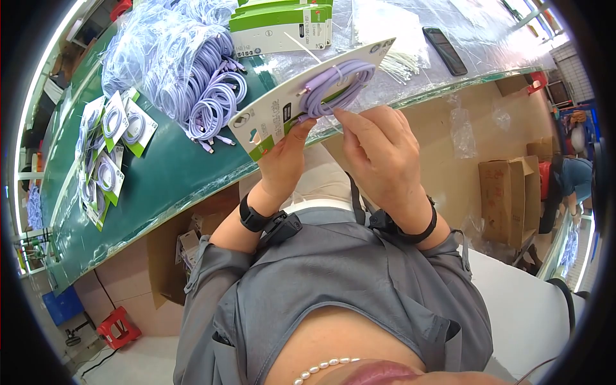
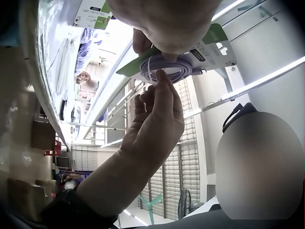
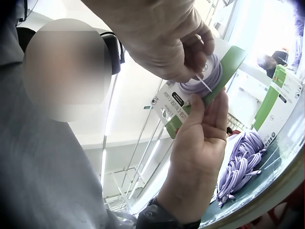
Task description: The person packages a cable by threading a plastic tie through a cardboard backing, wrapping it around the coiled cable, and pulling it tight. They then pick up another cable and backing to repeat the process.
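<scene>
My left hand grips a white and green packaging card by its lower left part, thumb on the printed face. Against the card lies a coiled lilac USB cable. A thin white cable tie crosses the coil in the right wrist view, and my right hand pinches at it with thumb and forefinger. In the left wrist view the right hand's fingertips are right at the coil. Both hands hold the card up in front of the table edge.
On the green table lie a heap of bagged lilac cables, several carded cables, a stack of cards, a bundle of white ties and a phone. Cardboard boxes stand on the floor at right.
</scene>
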Available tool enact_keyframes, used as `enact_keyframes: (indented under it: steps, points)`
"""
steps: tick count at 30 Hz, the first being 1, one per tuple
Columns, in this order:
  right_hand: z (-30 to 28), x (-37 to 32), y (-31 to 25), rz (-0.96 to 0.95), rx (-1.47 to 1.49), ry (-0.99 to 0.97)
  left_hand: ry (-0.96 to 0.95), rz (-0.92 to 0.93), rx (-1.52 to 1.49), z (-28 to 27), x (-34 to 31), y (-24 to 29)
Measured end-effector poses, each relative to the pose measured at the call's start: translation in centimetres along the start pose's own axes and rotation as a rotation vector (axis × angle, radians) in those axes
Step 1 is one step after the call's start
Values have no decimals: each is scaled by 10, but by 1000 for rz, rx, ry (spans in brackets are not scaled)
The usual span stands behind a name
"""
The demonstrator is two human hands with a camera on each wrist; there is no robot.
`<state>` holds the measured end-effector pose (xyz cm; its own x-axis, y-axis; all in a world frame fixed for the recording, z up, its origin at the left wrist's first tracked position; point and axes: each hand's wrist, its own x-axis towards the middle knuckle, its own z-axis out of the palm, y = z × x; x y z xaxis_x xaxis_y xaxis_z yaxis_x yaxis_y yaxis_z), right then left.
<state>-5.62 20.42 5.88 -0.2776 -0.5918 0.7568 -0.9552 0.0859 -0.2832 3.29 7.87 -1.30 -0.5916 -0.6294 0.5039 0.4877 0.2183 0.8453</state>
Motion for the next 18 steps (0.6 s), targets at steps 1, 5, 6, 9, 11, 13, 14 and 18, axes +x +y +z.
enact_keyframes:
  steps: [1, 5, 6, 9, 11, 13, 14, 18]
  points:
    - [0, 0, 0, 5, 3, -3, 0, 2, 0, 0, -1, 0]
    - [-3, -1, -5, 84, 62, -19, -24, 107, 301, -1, -1, 6]
    - [-5, -1, -8, 154, 114, -29, -43, 211, 272, 0, 2, 5]
    - [-6, -3, -5, 225, 218, -37, -77, 422, 213, 1, 9, 6]
    - [-6, -7, 0, 235, 326, -32, -74, 472, 262, 4, 10, 9]
    - [-1, -5, 1, 241, 310, -23, -72, 497, 286, 4, 9, 10]
    - [2, -5, 2, 252, 295, -10, -90, 444, 327, 4, 5, 10]
    - [9, -9, 16, 270, 329, 4, -30, 77, 85, 6, 0, 10]
